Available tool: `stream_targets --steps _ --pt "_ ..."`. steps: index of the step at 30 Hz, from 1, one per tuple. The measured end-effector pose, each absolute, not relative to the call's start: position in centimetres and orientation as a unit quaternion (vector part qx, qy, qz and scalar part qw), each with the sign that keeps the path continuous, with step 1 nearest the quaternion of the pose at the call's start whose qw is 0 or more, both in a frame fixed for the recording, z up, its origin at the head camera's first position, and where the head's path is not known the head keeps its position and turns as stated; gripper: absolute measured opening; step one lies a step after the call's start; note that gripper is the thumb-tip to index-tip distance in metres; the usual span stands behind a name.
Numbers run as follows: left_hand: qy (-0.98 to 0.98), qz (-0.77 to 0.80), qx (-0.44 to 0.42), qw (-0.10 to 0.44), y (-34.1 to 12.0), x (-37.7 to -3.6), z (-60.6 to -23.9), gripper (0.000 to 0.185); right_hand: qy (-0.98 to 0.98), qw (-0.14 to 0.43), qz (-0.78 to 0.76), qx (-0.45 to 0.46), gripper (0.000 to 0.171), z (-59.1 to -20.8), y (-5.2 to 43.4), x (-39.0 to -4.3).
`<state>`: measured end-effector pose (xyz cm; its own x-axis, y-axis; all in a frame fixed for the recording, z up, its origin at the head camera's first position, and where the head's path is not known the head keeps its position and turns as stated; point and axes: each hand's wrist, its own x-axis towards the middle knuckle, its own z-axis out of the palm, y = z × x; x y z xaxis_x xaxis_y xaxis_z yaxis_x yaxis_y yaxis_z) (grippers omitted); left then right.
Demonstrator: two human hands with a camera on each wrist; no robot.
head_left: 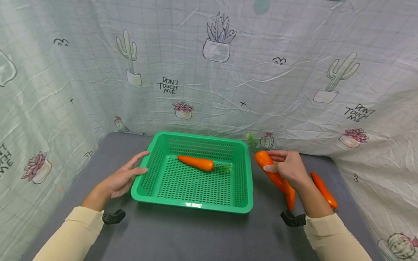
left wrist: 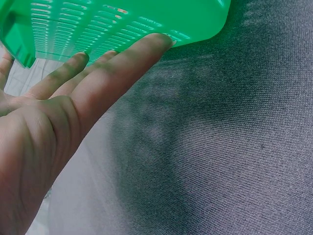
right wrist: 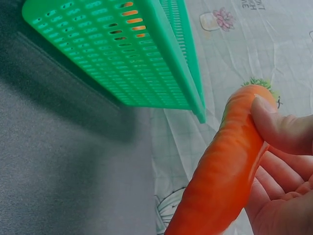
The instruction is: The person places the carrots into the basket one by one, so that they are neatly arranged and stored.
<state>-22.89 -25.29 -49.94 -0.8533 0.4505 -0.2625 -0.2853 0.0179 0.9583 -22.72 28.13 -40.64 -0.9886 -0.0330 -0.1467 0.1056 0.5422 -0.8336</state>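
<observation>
Held carrot [head_left: 273, 173] just R of basket [head_left: 191, 205], lifted off grey mat [head_left: 201, 239], thick end up toward basket's far R corner, thin tip down & toward the person. Middle stretch hidden behind right hand [head_left: 289, 167]; leaf tuft barely seen in head view, clearer in R wrist view, where lower end is cut off by frame edge. Right hand wrapped round it, thumb [right wrist: 274, 125] pressed on upper side, fingers curled beneath.

Second carrot [head_left: 196, 163] lying inside basket, near back wall, leaf end pointing R; apart from both hands. Third carrot [head_left: 324, 190] on mat, R of right forearm, partly hidden by wrist.

Left hand [head_left: 122, 179] relaxed, fingers straight, grasping nothing; fingertips touching basket's L outer wall. In L wrist view only a basket corner visible, thumb cut off at frame edge.

Cactus-print cloth [head_left: 213, 66] behind & at both sides.
</observation>
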Motion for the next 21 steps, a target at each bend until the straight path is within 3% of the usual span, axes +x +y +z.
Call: stream_targets --steps 21 --pt "0.658 0.701 0.059 0.268 -25.3 -23.0 -49.8 0.071 0.88 0.094 -0.465 -0.003 0.057 -40.0 27.0 -23.1"
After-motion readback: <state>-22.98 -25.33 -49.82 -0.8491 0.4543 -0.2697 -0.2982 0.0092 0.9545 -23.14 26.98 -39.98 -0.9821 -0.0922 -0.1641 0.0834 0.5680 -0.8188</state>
